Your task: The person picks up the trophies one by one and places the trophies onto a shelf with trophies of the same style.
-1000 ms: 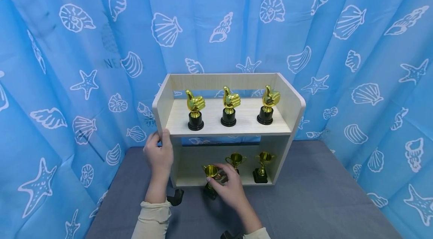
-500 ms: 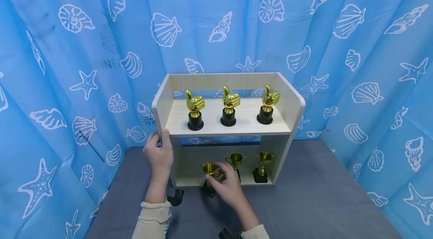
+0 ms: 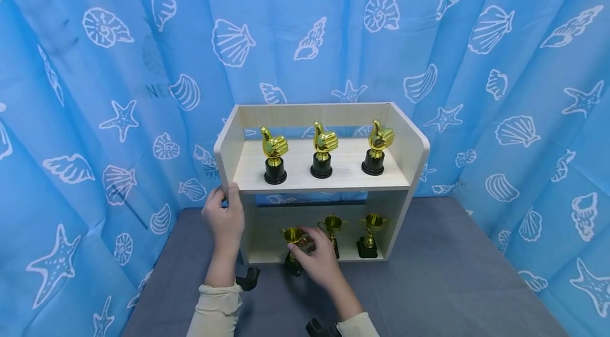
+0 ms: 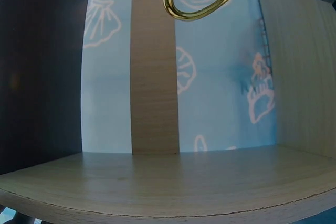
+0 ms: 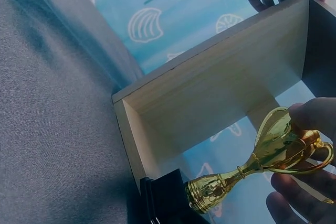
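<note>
My left hand grips the left side panel of a pale wooden two-tier shelf, its thumb at the front edge. A gold two-handled trophy cup on a black base is held by the cup in my right hand, at the left front of the lower tier. In the right wrist view the trophy leans, its black base close to the lower board's front edge and my fingers around the cup. One gold handle shows at the top of the left wrist view.
Two more trophy cups, one in the middle and one at the right, stand on the lower tier. Three gold thumbs-up trophies line the upper tier. A grey cloth lies beneath, and a blue shell-print curtain hangs behind.
My right hand and the trophy cup have shifted slightly left and inward, toward the lower tier. The left hand keeps its grip on the shelf's side.
</note>
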### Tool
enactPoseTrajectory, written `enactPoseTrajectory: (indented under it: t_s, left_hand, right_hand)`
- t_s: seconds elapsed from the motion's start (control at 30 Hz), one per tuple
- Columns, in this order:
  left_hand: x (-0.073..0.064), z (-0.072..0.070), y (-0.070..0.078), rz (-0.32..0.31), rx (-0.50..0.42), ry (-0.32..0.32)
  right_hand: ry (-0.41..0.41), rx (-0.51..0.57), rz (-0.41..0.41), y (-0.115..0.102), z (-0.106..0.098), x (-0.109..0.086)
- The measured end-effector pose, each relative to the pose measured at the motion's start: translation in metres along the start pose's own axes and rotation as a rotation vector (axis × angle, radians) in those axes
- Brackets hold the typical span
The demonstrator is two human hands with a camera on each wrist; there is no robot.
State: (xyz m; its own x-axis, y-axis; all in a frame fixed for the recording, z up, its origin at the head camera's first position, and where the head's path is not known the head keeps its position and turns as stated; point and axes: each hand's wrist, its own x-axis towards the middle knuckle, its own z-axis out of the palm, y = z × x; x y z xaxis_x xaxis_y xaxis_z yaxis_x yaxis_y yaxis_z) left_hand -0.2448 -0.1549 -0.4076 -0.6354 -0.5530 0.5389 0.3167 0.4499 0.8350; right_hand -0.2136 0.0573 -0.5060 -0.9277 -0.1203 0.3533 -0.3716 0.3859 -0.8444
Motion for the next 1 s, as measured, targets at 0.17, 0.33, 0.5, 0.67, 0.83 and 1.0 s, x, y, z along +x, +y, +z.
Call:
enactPoseTrajectory:
  t_s: [0.17, 0.33, 0.5, 0.67, 0.83, 1.0]
  left_hand:
    - [0.0, -0.001, 0.0, 0.006, 0.004, 0.001]
    - [0.0, -0.001, 0.0, 0.013, 0.007, 0.001]
    - [0.001, -0.001, -0.001, 0.025, 0.016, 0.01]
    - [0.001, 0.0, -0.002, 0.041, 0.001, 0.02]
    - [0.002, 0.0, -0.003, 0.039, -0.011, 0.02]
    - [0.001, -0.001, -0.002, 0.043, -0.013, 0.017]
  right_hand:
    - [-0.013, 0.026, -0.004, -0.002, 0.001, 0.003]
    - [-0.016, 0.041, -0.021, 0.0, 0.002, 0.006]
    - [-0.015, 0.067, -0.04, 0.001, 0.002, 0.009]
    - [-0.029, 0.081, -0.041, 0.001, 0.002, 0.011]
    - [-0.05, 0.089, -0.038, 0.001, 0.003, 0.014]
    - [-0.071, 0.076, -0.035, 0.002, 0.003, 0.015]
